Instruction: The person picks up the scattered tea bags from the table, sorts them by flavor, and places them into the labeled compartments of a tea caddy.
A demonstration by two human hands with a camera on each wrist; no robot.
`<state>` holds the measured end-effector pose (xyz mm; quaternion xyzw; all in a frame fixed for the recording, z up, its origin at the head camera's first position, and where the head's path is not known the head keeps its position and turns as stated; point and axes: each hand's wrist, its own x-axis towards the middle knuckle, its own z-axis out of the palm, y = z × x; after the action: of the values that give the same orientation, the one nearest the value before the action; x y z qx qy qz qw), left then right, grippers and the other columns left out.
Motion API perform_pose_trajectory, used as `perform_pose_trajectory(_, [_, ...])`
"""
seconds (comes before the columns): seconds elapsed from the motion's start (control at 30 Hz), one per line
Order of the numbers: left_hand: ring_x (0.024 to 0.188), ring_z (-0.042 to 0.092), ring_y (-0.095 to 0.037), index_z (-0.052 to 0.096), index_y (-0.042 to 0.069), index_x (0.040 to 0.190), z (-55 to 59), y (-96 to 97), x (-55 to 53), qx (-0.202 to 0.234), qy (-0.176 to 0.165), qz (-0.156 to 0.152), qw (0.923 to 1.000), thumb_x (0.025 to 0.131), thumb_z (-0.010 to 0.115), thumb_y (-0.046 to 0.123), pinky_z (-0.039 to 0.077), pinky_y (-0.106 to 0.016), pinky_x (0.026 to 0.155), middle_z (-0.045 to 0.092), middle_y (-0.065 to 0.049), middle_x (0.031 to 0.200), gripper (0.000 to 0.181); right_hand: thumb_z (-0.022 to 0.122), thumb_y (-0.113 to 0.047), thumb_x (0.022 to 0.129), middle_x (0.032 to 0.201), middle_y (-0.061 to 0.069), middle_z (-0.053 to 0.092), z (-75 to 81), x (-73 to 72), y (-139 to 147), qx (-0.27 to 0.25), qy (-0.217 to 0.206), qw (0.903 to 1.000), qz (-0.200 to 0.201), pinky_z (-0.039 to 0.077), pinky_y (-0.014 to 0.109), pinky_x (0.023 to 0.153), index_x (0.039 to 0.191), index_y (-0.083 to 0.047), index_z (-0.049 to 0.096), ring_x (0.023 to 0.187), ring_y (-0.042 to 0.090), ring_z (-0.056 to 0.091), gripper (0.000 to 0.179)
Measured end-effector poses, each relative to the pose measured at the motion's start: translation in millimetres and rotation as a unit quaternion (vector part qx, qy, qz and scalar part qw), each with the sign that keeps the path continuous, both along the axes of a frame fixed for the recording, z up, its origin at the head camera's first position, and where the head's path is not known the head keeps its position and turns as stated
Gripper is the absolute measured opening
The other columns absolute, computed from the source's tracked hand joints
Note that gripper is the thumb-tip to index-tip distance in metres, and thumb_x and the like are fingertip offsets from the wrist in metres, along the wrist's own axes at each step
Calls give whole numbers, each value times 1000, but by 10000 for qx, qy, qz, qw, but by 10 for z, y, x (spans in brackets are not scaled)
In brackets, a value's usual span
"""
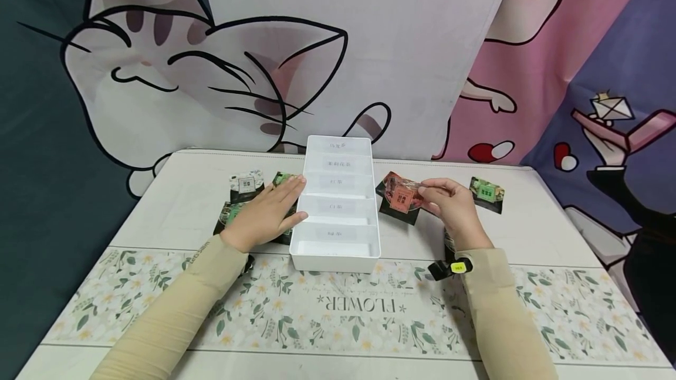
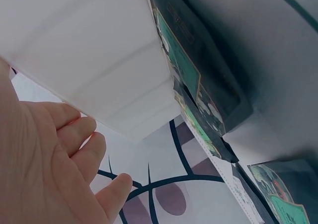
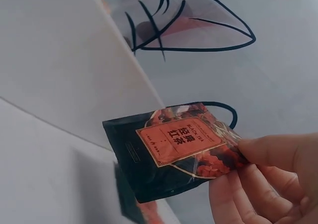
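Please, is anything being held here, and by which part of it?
The right grip pinches the black tea sachet by its red end. The left grip holds nothing; it lies at the side of the white box.

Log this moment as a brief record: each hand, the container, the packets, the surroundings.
Left hand: fingers extended at the left rim of the white box
Right hand: pinches a red-labelled packet marked "BLACK TEA"
Container: the box, with labelled compartments
Packets left of box: a white-labelled packet; green-labelled ones, partly hidden
Packet at far right: green-labelled packet
Table: floral band reading "FLOWER"
Backdrop: cartoon-printed cloth
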<state>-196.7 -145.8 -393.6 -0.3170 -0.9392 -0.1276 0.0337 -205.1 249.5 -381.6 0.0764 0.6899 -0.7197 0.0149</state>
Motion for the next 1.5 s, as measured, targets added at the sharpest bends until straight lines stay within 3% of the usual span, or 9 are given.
perform_pose_trajectory(0.23, [153,22,-34,23,1,161,-31,0,-4,-36,-18,13,10000,107,49,44,14,-53,128,21,-15,167,74,71,-6,95,93,-2,72,110,-33,11,-323,163,9992,-159,62,24,86,109,-3,66,89,11,70,15])
perform_pose_trajectory(0.47, [153,23,-34,22,2,161,-41,-4,-7,-11,-30,32,10000,107,49,44,13,-52,128,21,-15,167,74,72,-6,94,97,1,72,236,-54,-28,-685,459,9965,-149,61,25,89,114,0,65,93,14,70,21])
perform_pose_trajectory(0.8, [153,23,-34,23,1,161,-42,4,-1,-38,-48,45,10000,107,50,45,12,-51,129,21,-15,167,74,74,-6,94,100,3,71,397,-120,-133,-655,651,9956,-184,62,27,88,110,-2,67,93,15,70,18])
perform_pose_trajectory(1.5, [154,21,-31,21,3,161,-67,-1,-39,-75,37,49,10000,107,48,46,14,-52,128,21,-14,167,74,68,-2,96,100,4,71,471,-508,-529,-751,567,9939,579,60,30,95,109,-1,67,95,16,70,13])
